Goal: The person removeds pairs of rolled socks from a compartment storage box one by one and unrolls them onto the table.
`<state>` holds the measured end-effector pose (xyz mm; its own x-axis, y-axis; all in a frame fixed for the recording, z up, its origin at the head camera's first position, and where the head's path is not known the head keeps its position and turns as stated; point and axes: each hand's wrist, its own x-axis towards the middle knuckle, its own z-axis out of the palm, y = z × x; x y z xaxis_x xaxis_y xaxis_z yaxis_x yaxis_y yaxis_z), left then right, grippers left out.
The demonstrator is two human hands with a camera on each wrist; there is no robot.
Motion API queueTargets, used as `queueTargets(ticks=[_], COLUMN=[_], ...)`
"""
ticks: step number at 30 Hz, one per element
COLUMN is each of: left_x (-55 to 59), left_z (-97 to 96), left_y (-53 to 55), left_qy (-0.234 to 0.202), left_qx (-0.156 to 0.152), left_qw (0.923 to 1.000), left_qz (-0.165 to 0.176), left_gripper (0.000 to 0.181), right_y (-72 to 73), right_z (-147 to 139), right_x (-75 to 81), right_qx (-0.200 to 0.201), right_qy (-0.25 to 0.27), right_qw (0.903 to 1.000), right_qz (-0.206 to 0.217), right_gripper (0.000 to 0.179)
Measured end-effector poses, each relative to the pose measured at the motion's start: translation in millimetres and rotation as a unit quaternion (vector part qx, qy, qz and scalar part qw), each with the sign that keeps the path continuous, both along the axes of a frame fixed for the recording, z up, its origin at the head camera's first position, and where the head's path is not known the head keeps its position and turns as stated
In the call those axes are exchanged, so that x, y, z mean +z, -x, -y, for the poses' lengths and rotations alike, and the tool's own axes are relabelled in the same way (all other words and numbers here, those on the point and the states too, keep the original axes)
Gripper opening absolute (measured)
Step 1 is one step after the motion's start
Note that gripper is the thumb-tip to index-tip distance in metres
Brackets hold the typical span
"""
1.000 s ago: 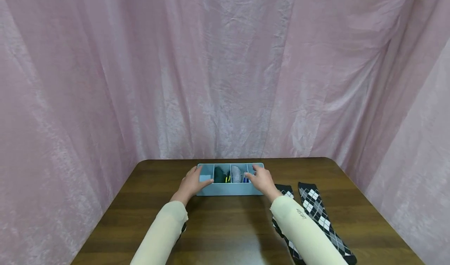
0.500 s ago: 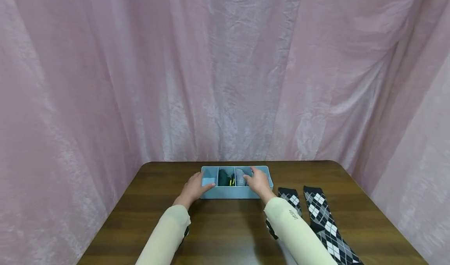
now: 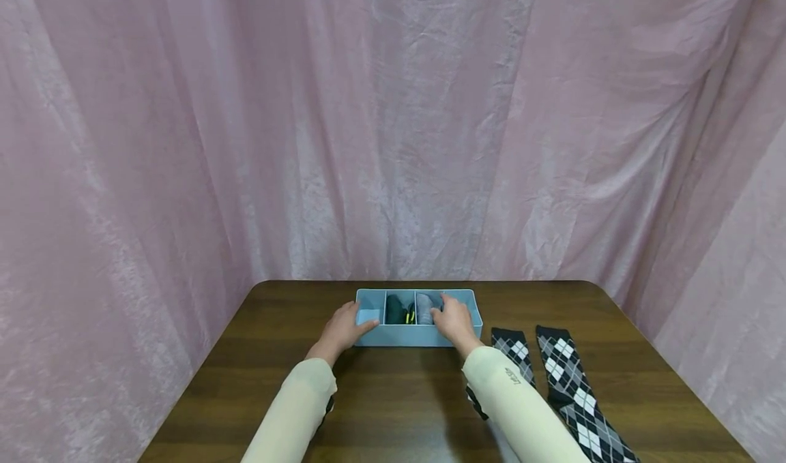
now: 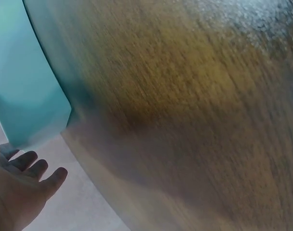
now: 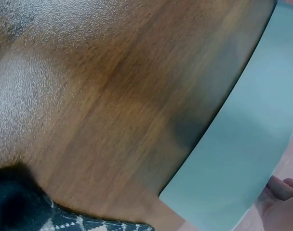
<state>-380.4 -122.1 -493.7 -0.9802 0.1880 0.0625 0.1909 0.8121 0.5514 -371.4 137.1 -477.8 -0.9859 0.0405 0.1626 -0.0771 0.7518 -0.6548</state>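
A pale blue divided box (image 3: 417,337) stands at the far side of the wooden table. In its middle compartments lie a dark green bundle (image 3: 395,309) with a small black-and-yellow part beside it, and a grey bundle (image 3: 424,309). My left hand (image 3: 341,328) is at the box's left end, thumb extended toward the front rim; its fingers are spread in the left wrist view. Over the right part of the box, my right hand (image 3: 456,321) reaches down close beside the grey bundle. Its fingertips are partly hidden, so I cannot tell whether they pinch anything.
Two argyle socks, one outer sock (image 3: 568,367) and one inner sock (image 3: 514,347), lie on the table (image 3: 393,395) to the right. My right sleeve (image 3: 516,408) crosses over the inner one. Pink curtains (image 3: 393,142) hang behind the table.
My right hand has shifted left relative to the box, from its right end toward the grey bundle. My left hand stays at the left end. The head view has turned slightly left.
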Motion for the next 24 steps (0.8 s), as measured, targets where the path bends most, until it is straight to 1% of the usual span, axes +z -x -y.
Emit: queueTargets(ticks=[1, 5, 8, 12, 14, 16, 18, 19, 21, 24], left_x=[0.1, -0.1, 0.0, 0.3, 0.2, 0.2, 0.0, 0.0, -0.1, -0.3], left_z=[0.3, 1.7, 2.2, 1.8, 1.3, 0.7, 0.2, 0.0, -0.3, -0.9], left_y=[-0.1, -0.2, -0.4, -2.2, -3.2, -4.3, -4.9, -5.4, -6.6, -8.3], left_qy=[-0.001, -0.006, -0.009, -0.021, -0.029, -0.038, -0.045, -0.05, -0.061, -0.074], left_qx=[0.001, 0.007, 0.012, 0.016, 0.02, 0.023, 0.027, 0.03, 0.035, 0.043], left_qw=[1.0, 0.9999, 0.9999, 0.9997, 0.9994, 0.999, 0.9985, 0.9981, 0.9972, 0.9957], left_qz=[-0.001, -0.004, -0.007, -0.002, 0.004, 0.01, 0.015, 0.02, 0.026, 0.034], left_gripper=[0.078, 0.079, 0.081, 0.083, 0.083, 0.084, 0.083, 0.084, 0.084, 0.083], right_y=[0.3, 0.4, -0.2, -0.7, 0.1, 1.5, 3.5, 4.6, 6.6, 9.2], right_z=[0.6, 3.9, 7.3, 12.1, 14.8, 17.6, 20.7, 22.1, 24.4, 26.9], right_x=[0.4, 3.2, 6.0, 7.9, 7.9, 7.3, 6.5, 5.9, 5.1, 4.7], right_qx=[-0.003, -0.012, -0.013, -0.001, 0.016, 0.034, 0.049, 0.051, 0.04, 0.017], right_qy=[-0.004, -0.014, -0.042, -0.088, -0.1, -0.097, -0.075, -0.065, -0.045, -0.034], right_qw=[1.0, 0.9998, 0.999, 0.996, 0.9947, 0.9945, 0.9958, 0.9964, 0.9981, 0.9993], right_qz=[-0.005, -0.002, -0.004, -0.009, -0.016, -0.021, -0.017, -0.02, -0.016, -0.004], right_gripper=[0.049, 0.045, 0.043, 0.039, 0.038, 0.038, 0.04, 0.039, 0.035, 0.018])
